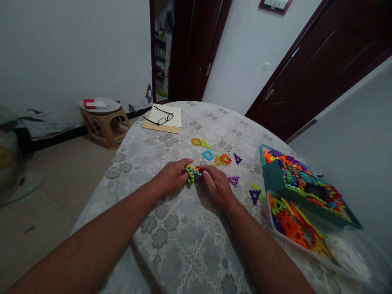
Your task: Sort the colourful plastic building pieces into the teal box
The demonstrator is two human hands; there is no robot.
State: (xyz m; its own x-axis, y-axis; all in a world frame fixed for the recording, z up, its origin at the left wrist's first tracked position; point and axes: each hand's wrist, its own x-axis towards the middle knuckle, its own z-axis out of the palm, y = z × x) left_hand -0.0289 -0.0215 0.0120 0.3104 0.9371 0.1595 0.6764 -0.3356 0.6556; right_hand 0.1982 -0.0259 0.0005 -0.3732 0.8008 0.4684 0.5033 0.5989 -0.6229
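Centrally, a block [192, 173] was held from both sides

The block, made up of yellow, green, blue and red, was pinched on its left by the left hand [171, 175], whose fingers were closed on it. On its right, it was gripped by the right hand [217, 185], with fingers curled in against the red part. Whether it was rested on the surface [196, 245] or raised slightly could not be told. Just beside the right hand, a purple triangle [234, 181] was laid; beyond, a blue ring [208, 154] and an orange piece [226, 159] were scattered. Farther right, a teal box [272, 175] and a clear tub [269, 216] were filled with pieces. Near the far left edge, glasses [162, 121] were placed on paper [177, 112].
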